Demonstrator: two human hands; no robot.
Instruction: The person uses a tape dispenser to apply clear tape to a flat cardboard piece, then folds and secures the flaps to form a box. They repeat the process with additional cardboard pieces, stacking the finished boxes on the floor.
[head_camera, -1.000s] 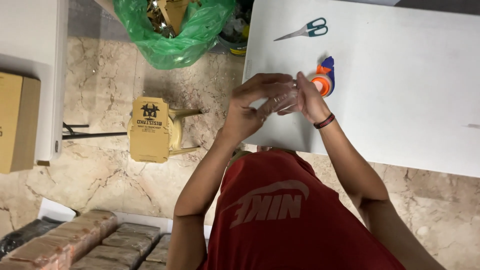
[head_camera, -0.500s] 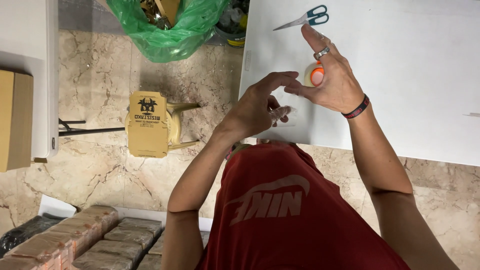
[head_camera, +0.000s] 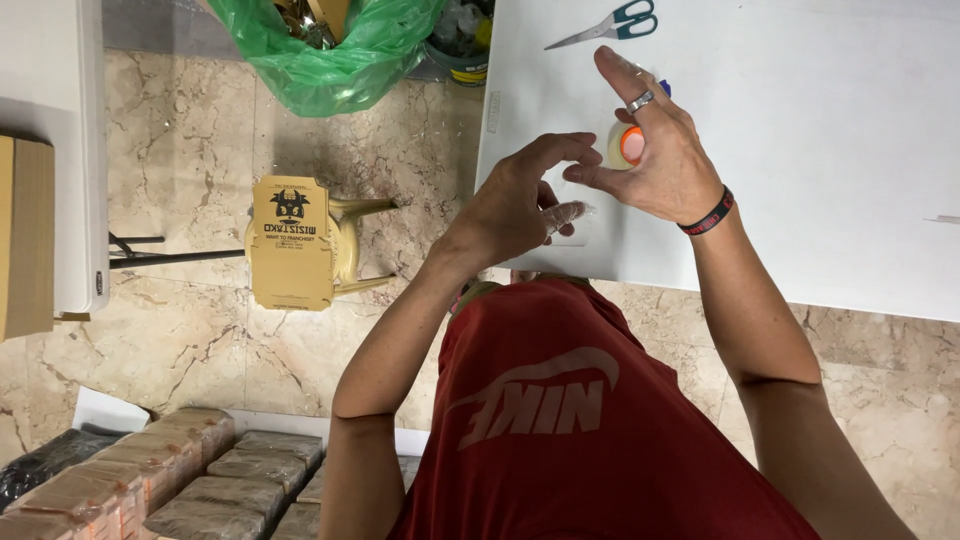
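Observation:
My left hand (head_camera: 515, 205) is curled, and its lower fingers pinch a small clear plastic piece (head_camera: 566, 214) just above the near edge of the white table (head_camera: 820, 180). My right hand (head_camera: 662, 150), with a ring and a dark wristband, hovers over a tape roll with an orange core (head_camera: 628, 146). Its fingers are spread, and its thumb tip nearly meets my left fingertips. Whether a strip of tape runs between the hands is too fine to tell.
Scissors with teal handles (head_camera: 610, 24) lie at the table's far edge. A green bag of scraps (head_camera: 340, 55) sits on the marble floor beyond a yellow stool bearing a cardboard box (head_camera: 292, 240). Another box (head_camera: 25, 235) rests at left. Wrapped brown packs (head_camera: 170, 480) fill the lower left.
The hands were clasped together over the tape roll. My right hand has since lifted away and spread over the roll, while my left stayed curled on the clear piece.

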